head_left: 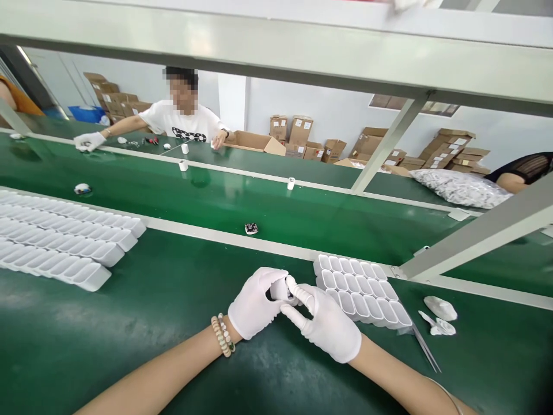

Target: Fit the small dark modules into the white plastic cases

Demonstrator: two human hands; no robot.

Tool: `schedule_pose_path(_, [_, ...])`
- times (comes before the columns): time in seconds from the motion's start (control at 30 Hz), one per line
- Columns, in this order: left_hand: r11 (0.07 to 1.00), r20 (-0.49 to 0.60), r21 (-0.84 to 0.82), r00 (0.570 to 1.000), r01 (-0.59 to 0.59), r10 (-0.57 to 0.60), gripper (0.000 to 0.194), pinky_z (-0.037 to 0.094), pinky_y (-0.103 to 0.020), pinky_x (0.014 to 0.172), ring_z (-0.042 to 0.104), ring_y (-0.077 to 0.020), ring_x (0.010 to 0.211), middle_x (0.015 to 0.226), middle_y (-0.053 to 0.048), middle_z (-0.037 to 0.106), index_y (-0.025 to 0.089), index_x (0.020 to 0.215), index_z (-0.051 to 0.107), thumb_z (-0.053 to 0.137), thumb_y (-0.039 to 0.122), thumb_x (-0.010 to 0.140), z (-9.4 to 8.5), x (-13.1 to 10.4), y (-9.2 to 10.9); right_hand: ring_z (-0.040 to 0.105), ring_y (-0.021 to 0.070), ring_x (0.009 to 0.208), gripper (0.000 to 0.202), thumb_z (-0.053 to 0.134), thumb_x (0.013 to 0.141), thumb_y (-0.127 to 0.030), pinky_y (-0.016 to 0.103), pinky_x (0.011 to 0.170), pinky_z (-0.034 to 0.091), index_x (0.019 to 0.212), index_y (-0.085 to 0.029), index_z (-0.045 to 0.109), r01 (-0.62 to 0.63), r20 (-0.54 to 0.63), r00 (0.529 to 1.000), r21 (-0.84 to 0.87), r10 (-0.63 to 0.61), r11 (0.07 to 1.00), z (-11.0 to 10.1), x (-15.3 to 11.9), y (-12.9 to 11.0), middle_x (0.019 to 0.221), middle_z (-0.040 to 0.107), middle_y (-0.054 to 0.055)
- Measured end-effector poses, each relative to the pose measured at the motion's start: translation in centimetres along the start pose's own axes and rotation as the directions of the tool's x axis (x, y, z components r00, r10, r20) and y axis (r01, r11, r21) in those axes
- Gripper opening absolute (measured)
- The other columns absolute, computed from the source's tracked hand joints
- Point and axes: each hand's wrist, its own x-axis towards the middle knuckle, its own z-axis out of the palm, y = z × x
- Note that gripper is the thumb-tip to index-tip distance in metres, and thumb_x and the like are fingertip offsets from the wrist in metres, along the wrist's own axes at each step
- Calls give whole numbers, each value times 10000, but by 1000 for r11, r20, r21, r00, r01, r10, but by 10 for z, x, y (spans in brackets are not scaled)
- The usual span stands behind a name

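My left hand, in a white glove, is wrapped round a small white housing above the green table. My right hand, also gloved, has its index finger and thumb at the open end of that housing. Something small sits at the opening, mostly covered by the fingers. Beside my right hand stand rows of open white housings. Metal tweezers lie at their right edge. Near them are crumpled white pieces.
More rows of white housings fill the left side. A small circuit board lies on the green belt beyond a pale rail. Across it sits a person in white gloves. Slanted metal posts rise at the right.
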Motion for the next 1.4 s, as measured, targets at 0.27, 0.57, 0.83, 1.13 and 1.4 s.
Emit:
schedule_pose_path(0.27, [859,324,-380,919,344,-224,511,554,-393,899,676,-213,963,1057,-65,698,201,1133,631,832,240,665,0,1,-1,612,155,613,202,544,924,-316,265,566,485,815,-244,697,-149,101,985,87,140,985,-26,15,-15,690,641,4])
schedule_pose_path(0.57, [714,578,-395,761,578,-296,585,543,-356,760,659,-163,740,892,-55,704,147,1027,694,918,336,521,-11,6,11,565,122,612,335,475,951,-242,233,587,431,659,-225,639,6,214,977,68,-20,998,-48,28,5,692,591,-15])
schedule_pose_path(0.83, [732,599,-362,745,578,-292,598,540,-347,759,651,-174,772,907,-67,703,142,993,706,932,351,480,-11,4,6,529,107,557,388,440,987,-312,219,533,363,643,-210,586,94,262,960,45,-103,995,-41,30,9,636,542,-24])
schedule_pose_path(1.13, [757,618,-310,727,574,-299,548,523,-359,803,641,-187,792,894,-54,693,140,947,692,925,323,486,-11,2,2,492,103,532,369,437,994,-220,241,522,306,685,-200,637,330,215,927,-72,-309,941,-33,30,17,590,566,-28])
schedule_pose_path(1.4, [820,619,-264,741,509,-261,564,523,-356,809,629,-181,790,884,-51,688,137,953,709,934,318,468,-11,9,-5,490,123,536,294,446,995,-171,278,497,248,826,-210,684,536,268,838,-249,-475,807,-44,34,20,671,636,-11])
